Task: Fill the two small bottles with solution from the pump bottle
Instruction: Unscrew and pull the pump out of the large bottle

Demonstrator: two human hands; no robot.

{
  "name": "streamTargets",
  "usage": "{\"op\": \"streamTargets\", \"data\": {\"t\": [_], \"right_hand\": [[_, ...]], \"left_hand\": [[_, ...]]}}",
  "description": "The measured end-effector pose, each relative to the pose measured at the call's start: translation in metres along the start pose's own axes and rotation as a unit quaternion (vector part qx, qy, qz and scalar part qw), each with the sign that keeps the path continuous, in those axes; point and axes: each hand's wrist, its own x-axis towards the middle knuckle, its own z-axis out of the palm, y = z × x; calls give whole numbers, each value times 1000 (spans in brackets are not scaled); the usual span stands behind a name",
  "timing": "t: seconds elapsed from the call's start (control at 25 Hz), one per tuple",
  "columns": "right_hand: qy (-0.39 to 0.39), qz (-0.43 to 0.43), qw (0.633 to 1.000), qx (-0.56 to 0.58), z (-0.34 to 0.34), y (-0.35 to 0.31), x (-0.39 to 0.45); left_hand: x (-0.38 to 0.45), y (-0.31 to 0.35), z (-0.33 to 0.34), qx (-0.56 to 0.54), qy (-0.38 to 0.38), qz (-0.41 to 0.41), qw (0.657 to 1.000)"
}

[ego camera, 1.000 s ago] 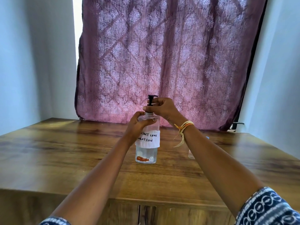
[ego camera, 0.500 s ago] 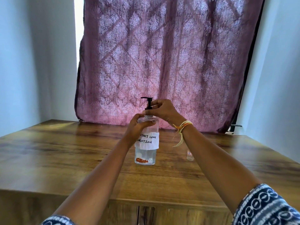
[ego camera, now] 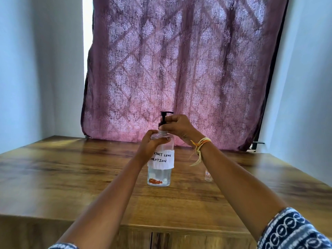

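From the head view, one clear pump bottle [ego camera: 160,169] with a handwritten paper label [ego camera: 161,159] stands upright near the middle of the wooden table [ego camera: 71,173], and only one small bottle [ego camera: 207,175] shows, its lower part peeking out just right of the pump bottle behind the right forearm. The left hand [ego camera: 152,143] wraps the pump bottle's shoulder, its fingers [ego camera: 164,140] curled closed around the clear plastic above the label. The right hand [ego camera: 178,125] sits at the black pump head [ego camera: 164,117], fingers pinching the pump's collar just above the neck.
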Motion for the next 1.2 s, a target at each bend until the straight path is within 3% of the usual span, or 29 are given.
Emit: {"op": "streamTargets", "data": {"t": [0.12, 0.28, 0.52, 0.68, 0.96, 1.2], "right_hand": [[-23, -6, 1000, 4, 4, -2, -1], [9, -13, 998, -56, 4, -3, -3], [-21, -4, 999, 29, 0, 1, 0], [-7, -39, 998, -41, 2, -1, -3], [31, -15, 988, 148, -16, -23, 12], [127, 32, 960, 249, -37, -60, 36]], "left_hand": [[-1, -1, 0, -8, -1, 0, 1000], [0, 0, -1, 1, -8, 7, 1000], [0, -1, 0, 1, 13, -5, 1000], [-2, 2, -1, 8, 9, -3, 1000], [-3, 2, 0, 56, 10, 16, 998], [-1, -2, -1, 82, 13, 10, 997]]}}
